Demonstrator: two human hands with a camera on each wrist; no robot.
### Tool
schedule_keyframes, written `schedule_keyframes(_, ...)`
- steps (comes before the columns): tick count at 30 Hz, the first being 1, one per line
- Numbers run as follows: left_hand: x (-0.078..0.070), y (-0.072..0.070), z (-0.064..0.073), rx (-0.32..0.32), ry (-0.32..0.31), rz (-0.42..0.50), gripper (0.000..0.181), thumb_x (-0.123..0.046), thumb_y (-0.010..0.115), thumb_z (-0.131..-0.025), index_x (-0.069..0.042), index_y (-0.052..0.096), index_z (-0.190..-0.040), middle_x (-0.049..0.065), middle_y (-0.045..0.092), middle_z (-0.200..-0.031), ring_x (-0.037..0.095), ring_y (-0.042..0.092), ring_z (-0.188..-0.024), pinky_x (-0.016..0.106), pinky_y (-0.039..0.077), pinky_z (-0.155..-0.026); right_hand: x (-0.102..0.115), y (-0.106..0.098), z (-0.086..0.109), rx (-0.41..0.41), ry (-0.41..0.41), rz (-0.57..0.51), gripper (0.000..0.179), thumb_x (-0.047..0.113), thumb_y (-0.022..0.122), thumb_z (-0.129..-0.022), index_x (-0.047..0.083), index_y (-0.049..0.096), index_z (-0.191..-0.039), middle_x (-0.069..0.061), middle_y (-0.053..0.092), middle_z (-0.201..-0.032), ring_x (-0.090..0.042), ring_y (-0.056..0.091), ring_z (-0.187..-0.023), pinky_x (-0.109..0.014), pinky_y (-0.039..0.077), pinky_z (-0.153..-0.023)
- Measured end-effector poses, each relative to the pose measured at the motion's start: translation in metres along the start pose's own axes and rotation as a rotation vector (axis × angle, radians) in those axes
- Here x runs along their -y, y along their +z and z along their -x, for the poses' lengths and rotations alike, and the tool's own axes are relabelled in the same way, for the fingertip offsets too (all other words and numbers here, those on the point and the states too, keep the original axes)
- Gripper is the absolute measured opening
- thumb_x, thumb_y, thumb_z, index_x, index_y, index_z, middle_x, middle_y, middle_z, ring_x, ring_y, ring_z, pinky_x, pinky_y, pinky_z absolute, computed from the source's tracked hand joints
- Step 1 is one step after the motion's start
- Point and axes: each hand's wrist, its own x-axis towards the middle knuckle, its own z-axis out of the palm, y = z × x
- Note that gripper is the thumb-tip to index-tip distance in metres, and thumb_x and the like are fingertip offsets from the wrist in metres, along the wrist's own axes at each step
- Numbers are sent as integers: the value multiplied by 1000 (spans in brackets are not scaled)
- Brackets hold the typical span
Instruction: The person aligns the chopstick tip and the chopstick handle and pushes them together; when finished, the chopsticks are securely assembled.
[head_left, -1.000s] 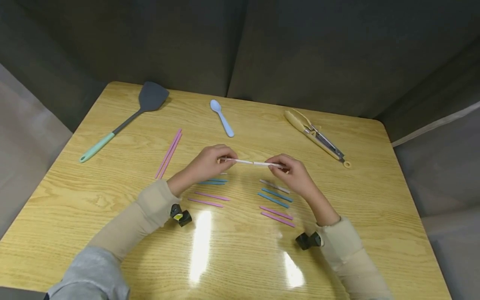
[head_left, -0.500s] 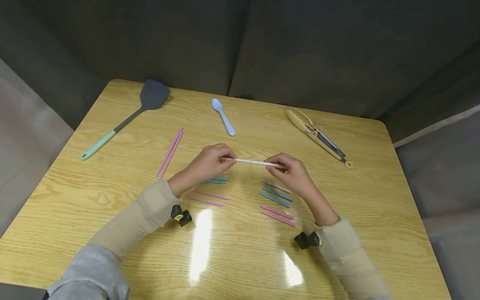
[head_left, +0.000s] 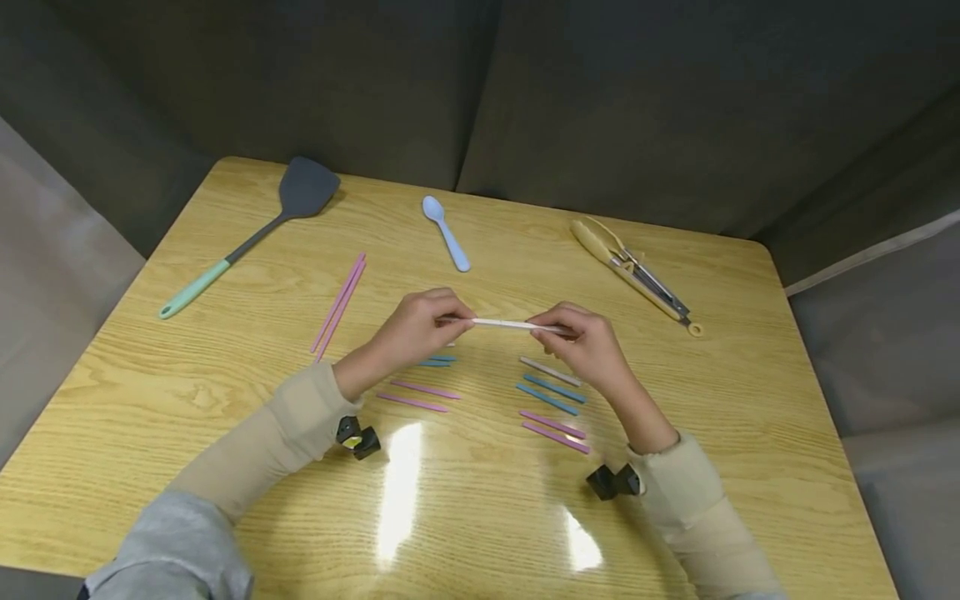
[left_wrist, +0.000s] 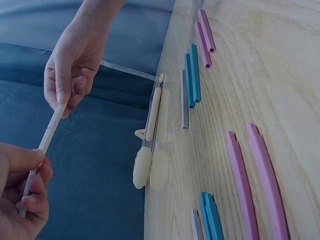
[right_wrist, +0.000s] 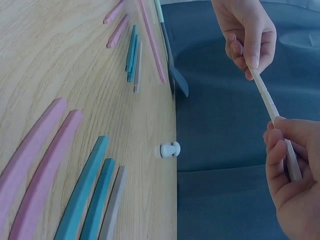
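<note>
Above the middle of the table, my left hand (head_left: 423, 325) and right hand (head_left: 581, 337) hold a thin white chopstick (head_left: 501, 322) level between them. Each hand pinches one end between thumb and fingers. In the left wrist view a seam shows midway along the white chopstick (left_wrist: 48, 131), where its two halves meet end to end. Below my left hand lie blue chopstick halves (head_left: 438, 362), partly hidden by it, and pink halves (head_left: 412, 403). By my right hand lie a grey-white half (head_left: 551, 372), two blue halves (head_left: 553, 396) and two pink halves (head_left: 555, 433).
Two full-length pink chopsticks (head_left: 339, 307) lie left of my left hand. Farther back are a dark spatula (head_left: 307, 190) with a mint handle, a light blue spoon (head_left: 446, 235) and yellow tongs (head_left: 633, 271). A dark curtain (head_left: 480, 92) hangs behind the table's far edge.
The two white halves showed a small gap and slight offset a second ago; now they line up as one straight stick. My hands have barely moved.
</note>
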Motion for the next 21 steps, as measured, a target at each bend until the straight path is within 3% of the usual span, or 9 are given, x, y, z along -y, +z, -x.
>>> schedule_keyframes(6, 1, 2, 0, -20, 33, 4, 5, -2, 64, -81, 1, 67, -83, 6, 61, -78, 11, 57, -67, 18, 47, -59, 9, 3, 2, -40, -52, -4, 9, -5, 61, -80, -7, 66, -88, -13, 58, -74, -24, 56, -58, -19, 46, -52)
schedule_keyframes(10, 3, 7, 2, -35, 15, 16, 5, -2, 63, -81, 1, 67, -83, 5, 60, -77, 10, 55, -67, 18, 48, -62, 19, 3, 3, -55, -88, -2, 8, -12, 60, -78, -11, 64, -85, -17, 58, -73, -28, 56, -57, -17, 45, -52)
schedule_keyframes(16, 1, 13, 8, -100, 35, 24, 5, -3, 64, -81, 1, 67, -81, 4, 58, -75, 9, 52, -65, 19, 47, -60, 2, 4, 3, -51, -98, -20, 9, -5, 63, -79, -4, 67, -86, -11, 59, -75, -18, 56, -57, -19, 46, -51)
schedule_keyframes(21, -1, 12, 8, -137, 76, 17, 4, -3, 64, -80, 0, 66, -80, 4, 58, -74, 9, 53, -64, 20, 47, -59, 5, 6, 5, -89, -135, -36, 8, -4, 63, -79, -4, 67, -86, -10, 59, -75, -16, 56, -57, -18, 47, -52)
